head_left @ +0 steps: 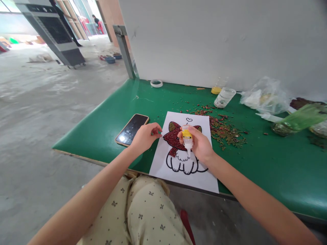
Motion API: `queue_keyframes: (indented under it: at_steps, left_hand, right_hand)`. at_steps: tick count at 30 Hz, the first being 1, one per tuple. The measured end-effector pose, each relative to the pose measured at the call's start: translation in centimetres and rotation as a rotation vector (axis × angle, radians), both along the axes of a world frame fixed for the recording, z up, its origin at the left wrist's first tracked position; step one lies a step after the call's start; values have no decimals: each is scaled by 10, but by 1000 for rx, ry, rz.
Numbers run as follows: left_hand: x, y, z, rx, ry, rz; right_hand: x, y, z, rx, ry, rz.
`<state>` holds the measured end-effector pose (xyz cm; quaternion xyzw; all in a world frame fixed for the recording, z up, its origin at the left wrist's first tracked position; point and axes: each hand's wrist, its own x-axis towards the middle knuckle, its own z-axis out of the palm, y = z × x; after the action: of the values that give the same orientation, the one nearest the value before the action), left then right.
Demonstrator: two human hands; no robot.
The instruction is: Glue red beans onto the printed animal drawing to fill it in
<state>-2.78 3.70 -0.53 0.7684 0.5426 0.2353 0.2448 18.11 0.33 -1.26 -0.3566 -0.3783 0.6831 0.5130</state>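
My right hand (201, 144) is wrapped round a small glue bottle (187, 136) with a yellow label, its nozzle tilted down over the drawing's chest area. Beneath lies a white sheet of paper (159, 160) with a black-outlined cartoon animal (173, 137). Dark red and greenish seeds fill the animal's head, ears and a scarf-like patch; its body and legs are bare white. At the sheet's left edge my left hand (146, 136) hovers with loosely curled fingers, thumb apart, and nothing visible in them. A smartphone (133, 128) rests just left of that hand.
Loose red and green seeds (226, 132) are scattered right of the sheet. Behind them a clear plastic cup (224, 98) lies tilted. Plastic bags (265, 95) and a green bag (301, 119) sit farther right. A white ring (156, 83) lies near the back panel (217, 41).
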Motion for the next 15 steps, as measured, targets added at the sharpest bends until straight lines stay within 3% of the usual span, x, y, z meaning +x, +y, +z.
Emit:
queue_keyframes:
  at_steps: [9, 15]
  left_hand:
    - [8, -2, -8, -23, 205, 2]
    - [7, 2, -13, -29, 214, 8]
  right_hand:
    - [-2, -2, 3, -6, 10, -1]
    - [-1, -1, 2, 1, 1, 4]
